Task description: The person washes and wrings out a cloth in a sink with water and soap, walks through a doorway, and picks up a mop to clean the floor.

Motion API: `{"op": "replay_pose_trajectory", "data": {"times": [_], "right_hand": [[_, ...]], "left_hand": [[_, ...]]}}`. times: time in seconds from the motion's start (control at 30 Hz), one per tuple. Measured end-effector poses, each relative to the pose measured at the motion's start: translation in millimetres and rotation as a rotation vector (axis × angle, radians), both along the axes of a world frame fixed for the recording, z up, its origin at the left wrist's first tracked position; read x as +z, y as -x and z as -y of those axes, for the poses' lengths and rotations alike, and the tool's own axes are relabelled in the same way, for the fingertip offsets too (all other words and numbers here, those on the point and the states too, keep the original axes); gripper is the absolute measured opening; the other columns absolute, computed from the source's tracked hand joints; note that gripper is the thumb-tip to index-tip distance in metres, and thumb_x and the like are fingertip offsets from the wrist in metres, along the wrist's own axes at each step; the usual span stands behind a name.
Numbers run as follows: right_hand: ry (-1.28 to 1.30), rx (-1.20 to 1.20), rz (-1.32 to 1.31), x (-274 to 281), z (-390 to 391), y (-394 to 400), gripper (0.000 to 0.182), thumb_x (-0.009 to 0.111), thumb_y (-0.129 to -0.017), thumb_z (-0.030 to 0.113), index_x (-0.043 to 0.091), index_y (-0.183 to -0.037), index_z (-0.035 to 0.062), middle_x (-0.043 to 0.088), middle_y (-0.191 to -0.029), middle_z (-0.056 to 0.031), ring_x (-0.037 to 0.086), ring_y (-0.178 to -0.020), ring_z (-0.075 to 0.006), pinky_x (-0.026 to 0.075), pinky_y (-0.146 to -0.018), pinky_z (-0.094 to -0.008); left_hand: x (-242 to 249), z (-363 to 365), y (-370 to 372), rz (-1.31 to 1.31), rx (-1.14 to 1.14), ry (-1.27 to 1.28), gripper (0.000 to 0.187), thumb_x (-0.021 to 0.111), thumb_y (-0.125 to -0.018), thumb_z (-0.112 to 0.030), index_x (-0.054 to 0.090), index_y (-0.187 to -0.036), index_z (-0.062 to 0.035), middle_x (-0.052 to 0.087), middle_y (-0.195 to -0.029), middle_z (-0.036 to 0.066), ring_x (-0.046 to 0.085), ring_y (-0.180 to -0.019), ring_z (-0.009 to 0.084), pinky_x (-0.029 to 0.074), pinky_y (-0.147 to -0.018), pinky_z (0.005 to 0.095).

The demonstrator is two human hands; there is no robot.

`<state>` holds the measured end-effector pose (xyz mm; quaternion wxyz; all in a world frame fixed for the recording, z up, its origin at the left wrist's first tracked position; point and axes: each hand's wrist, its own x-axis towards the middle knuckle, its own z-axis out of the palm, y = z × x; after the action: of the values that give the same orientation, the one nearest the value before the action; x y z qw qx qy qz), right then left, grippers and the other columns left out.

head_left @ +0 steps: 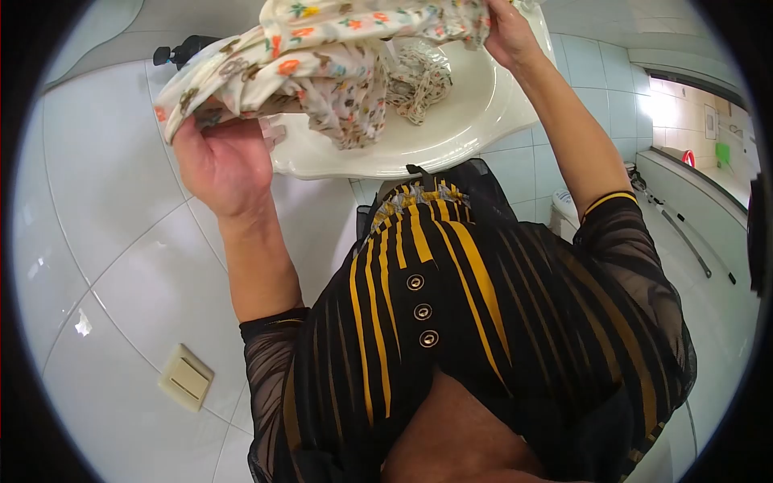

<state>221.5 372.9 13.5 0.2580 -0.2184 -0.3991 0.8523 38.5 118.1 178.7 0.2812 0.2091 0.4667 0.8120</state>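
Observation:
A white cloth printed with orange and yellow flowers (298,68) is stretched between my two hands over the washbasin (435,149). My left hand (225,161) grips its left end, palm turned up, with the fingertips partly hidden under the fabric. At the upper right, my right hand (509,36) is closed on the other end, and its fingers are cut by the frame's top edge. The middle of the cloth hangs in loose folds above the basin's front rim. A crumpled patterned cloth (419,80) lies inside the basin.
Tiled wall runs along the left, with a light switch (187,377) low on it. A black fitting (181,52) sits behind the cloth. Thin poles (684,237) lean at the right, near a mirror or window opening (700,133).

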Motion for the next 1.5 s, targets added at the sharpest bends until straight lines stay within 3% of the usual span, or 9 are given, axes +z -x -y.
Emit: {"op": "replay_pose_trajectory", "data": {"times": [0.1,0.2,0.4,0.5,0.73,1.1,1.33,1.4,1.5], "right_hand": [[0.006,0.032,0.146,-61.3,-9.8,3.6,0.041,0.037,-0.092,0.030,0.047,-0.122,0.0037,0.056,-0.112,-0.0116,0.054,-0.105,-0.0225,0.041,-0.092,-0.0387],[-0.937,0.475,0.994,-132.9,18.8,-3.6,0.041,0.046,-0.086,0.025,0.046,-0.126,0.0154,0.049,-0.123,-0.0163,0.050,-0.110,-0.0275,0.040,-0.093,-0.0369],[-1.728,0.627,1.005,-201.5,119.9,-16.8,0.049,0.057,-0.077,0.028,0.047,-0.125,0.0204,0.049,-0.123,-0.0143,0.048,-0.114,-0.0282,0.031,-0.098,-0.0466],[-1.131,0.988,1.114,-154.5,101.4,10.7,0.040,0.054,-0.079,0.027,0.053,-0.118,0.0180,0.054,-0.115,-0.0150,0.052,-0.108,-0.0280,0.034,-0.095,-0.0432],[0.103,0.065,0.408,-65.1,65.2,4.3,0.034,0.044,-0.089,0.031,0.056,-0.099,0.0008,0.058,-0.085,-0.0069,0.054,-0.078,-0.0134,0.045,-0.073,-0.0289],[-0.023,0.456,-0.298,85.6,70.4,11.2,0.048,0.020,-0.096,0.038,0.051,-0.110,0.0039,0.035,-0.056,0.0013,0.040,-0.054,-0.0133,0.038,-0.067,-0.0311],[-0.245,0.321,0.571,-64.2,50.7,-16.2,0.046,0.041,-0.091,0.037,0.048,-0.118,0.0007,0.060,-0.095,-0.0098,0.055,-0.091,-0.0194,0.040,-0.086,-0.0360],[-0.975,0.272,1.092,-115.8,45.0,-36.3,0.053,0.052,-0.086,0.031,0.040,-0.128,0.0025,0.050,-0.123,-0.0140,0.046,-0.114,-0.0213,0.035,-0.095,-0.0384],[-0.878,0.304,0.779,-89.9,70.1,-26.3,0.061,0.060,-0.077,0.024,0.037,-0.131,0.0060,0.041,-0.130,-0.0182,0.041,-0.120,-0.0296,0.031,-0.101,-0.0346]], "left_hand": [[-33.6,1.7,8.3,0.097,-0.002,0.155,0.031,0.040,-0.092,-0.026,0.052,-0.111,-0.0039,0.053,-0.117,0.011,0.048,-0.112,0.0254,0.035,-0.097,0.0419],[-122.7,20.6,14.1,-0.092,-0.150,0.616,0.034,0.049,-0.085,-0.018,0.050,-0.115,-0.0006,0.055,-0.113,0.009,0.050,-0.105,0.0166,0.038,-0.090,0.0301],[-214.9,59.4,-21.4,-0.061,-0.224,1.059,0.041,0.053,-0.083,-0.018,0.047,-0.117,0.0040,0.056,-0.110,0.010,0.052,-0.100,0.0160,0.040,-0.085,0.0284],[-213.8,63.3,-13.9,0.247,-0.221,0.971,0.040,0.051,-0.084,-0.019,0.048,-0.117,0.0030,0.055,-0.112,0.011,0.051,-0.101,0.0167,0.039,-0.087,0.0288],[-196.4,44.4,9.7,0.394,0.144,0.627,0.042,0.042,-0.091,-0.026,0.046,-0.115,0.0073,0.054,-0.112,0.013,0.053,-0.103,0.0181,0.039,-0.090,0.0297],[-154.4,18.0,-2.6,0.168,-0.029,0.609,0.040,0.043,-0.091,-0.024,0.047,-0.118,0.0048,0.057,-0.107,0.011,0.055,-0.096,0.0164,0.044,-0.082,0.0272],[-164.0,35.1,-3.1,0.134,-0.038,0.642,0.038,0.045,-0.092,-0.026,0.048,-0.116,0.0030,0.057,-0.106,0.010,0.055,-0.095,0.0133,0.043,-0.081,0.0257],[-150.3,34.4,-8.7,0.198,-0.036,0.556,0.039,0.045,-0.091,-0.027,0.048,-0.116,0.0036,0.056,-0.108,0.010,0.053,-0.099,0.0142,0.041,-0.085,0.0271],[-124.5,29.5,-15.0,0.206,-0.132,0.463,0.038,0.045,-0.092,-0.027,0.050,-0.115,0.0034,0.056,-0.110,0.010,0.053,-0.100,0.0156,0.040,-0.088,0.0287]]}}
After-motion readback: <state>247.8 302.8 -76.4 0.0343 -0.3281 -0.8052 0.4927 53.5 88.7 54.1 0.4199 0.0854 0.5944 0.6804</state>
